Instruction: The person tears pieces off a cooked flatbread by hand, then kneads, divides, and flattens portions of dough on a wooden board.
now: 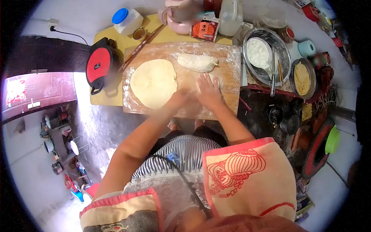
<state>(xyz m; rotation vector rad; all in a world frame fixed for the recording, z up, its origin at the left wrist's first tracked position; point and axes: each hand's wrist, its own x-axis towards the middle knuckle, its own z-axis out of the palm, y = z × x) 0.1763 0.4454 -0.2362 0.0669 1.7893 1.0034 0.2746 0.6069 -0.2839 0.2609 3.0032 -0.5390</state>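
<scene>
My right hand (210, 92) lies on the wooden board (228, 92) with its fingers stretched out and slightly apart. A pale bit of dough seems to show at its fingertips, but most of what lies beneath is hidden. My left hand (183, 98) is close beside it, smeared by motion, so its fingers cannot be made out. To the left of both hands a flat round sheet of dough (152, 83) is spread on the board. Beyond my right hand lies a thick, long lump of dough (197, 62). Loose flour dusts the board.
A long rolling pin (143, 46) slants across the board's upper left edge. Left stands a red electric griddle (99, 65). At right are a metal basin (286, 50) holding a bowl of flour (259, 53), and a pan with flatbread (302, 79). A blue-lidded jar (129, 24) stands behind.
</scene>
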